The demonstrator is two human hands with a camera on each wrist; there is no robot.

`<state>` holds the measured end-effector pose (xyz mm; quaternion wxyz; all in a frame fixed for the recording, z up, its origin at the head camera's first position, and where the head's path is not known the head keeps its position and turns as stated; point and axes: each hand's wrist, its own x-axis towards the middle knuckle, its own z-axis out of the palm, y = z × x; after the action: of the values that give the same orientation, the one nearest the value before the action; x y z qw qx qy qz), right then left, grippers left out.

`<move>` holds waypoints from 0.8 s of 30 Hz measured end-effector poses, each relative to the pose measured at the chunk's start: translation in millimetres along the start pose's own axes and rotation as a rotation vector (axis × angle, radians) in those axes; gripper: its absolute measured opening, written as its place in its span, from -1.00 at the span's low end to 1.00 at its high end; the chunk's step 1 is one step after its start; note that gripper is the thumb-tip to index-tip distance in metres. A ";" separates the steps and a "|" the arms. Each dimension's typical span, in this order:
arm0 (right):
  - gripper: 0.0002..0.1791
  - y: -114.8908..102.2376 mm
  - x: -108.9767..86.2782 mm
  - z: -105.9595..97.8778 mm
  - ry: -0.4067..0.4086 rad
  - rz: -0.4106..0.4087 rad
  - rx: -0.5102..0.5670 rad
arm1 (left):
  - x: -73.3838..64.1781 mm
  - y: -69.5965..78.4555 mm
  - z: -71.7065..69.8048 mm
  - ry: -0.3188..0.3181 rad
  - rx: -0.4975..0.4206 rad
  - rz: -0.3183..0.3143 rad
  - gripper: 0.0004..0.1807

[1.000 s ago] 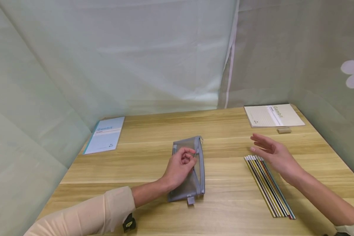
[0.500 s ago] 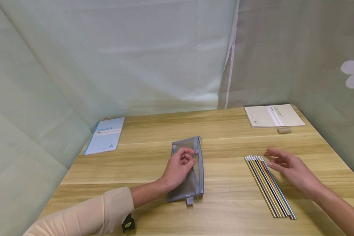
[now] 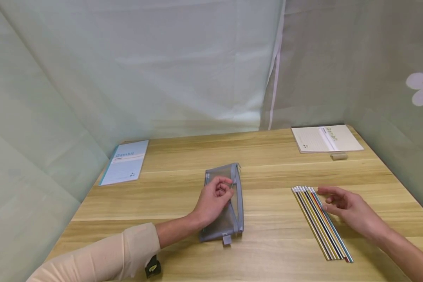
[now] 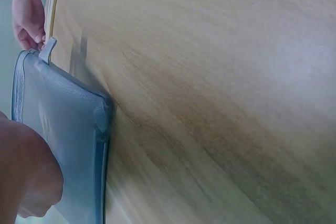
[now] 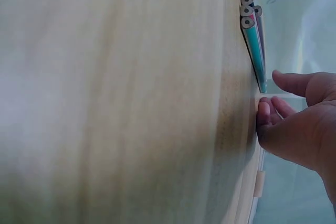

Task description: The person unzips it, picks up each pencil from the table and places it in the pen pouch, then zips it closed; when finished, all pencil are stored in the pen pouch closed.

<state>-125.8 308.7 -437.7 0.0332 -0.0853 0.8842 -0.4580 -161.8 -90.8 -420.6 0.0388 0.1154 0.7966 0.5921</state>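
A grey mesh pencil case [image 3: 218, 227] lies mid-table, its zipped side gaping. My left hand [image 3: 213, 201] is over the case and pinches the edge of the opening between thumb and fingers; the fingertips are partly hidden. To the right, several striped pencils [image 3: 319, 223] lie side by side, white eraser ends pointing away from me. My right hand [image 3: 356, 213] is just right of them near the eraser ends, fingers loosely bent and thumb apart. In the right wrist view, a teal pencil [image 5: 253, 45] lies at the row's near edge, close to the thumb, with nothing held.
A blue notebook [image 3: 125, 162] lies at the table's back left. At the back right is a cream notebook [image 3: 328, 138], with a small tan cylinder-like object [image 3: 339, 156] in front of it. Pale fabric curtains [image 3: 197, 70] enclose the table's back and sides.
My right hand has moved from above the eraser ends to the right and down, alongside the pencils. The left hand and the pencil case have barely moved.
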 end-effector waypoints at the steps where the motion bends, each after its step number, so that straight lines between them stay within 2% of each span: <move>1: -0.49 0.5 0.1 1.0 0.008 -0.017 -0.012 | 0.0 0.2 0.0 0.001 0.003 -0.003 -0.70; 6: -0.49 0.2 0.8 4.9 0.032 -0.065 -0.049 | 0.2 1.2 -0.2 0.006 0.011 -0.007 -0.70; 12: -0.46 -1.6 1.6 5.6 0.038 -0.026 -0.080 | 1.6 0.8 0.0 0.007 0.008 -0.001 -0.70; 24: -0.54 -1.3 4.4 8.8 0.165 -0.069 -0.213 | 1.7 0.0 -0.2 0.009 0.005 -0.008 -0.71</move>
<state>-128.7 300.0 -441.6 -0.0645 -0.0811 0.9241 -0.3678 -163.5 -90.6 -420.4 0.0373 0.1096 0.7986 0.5906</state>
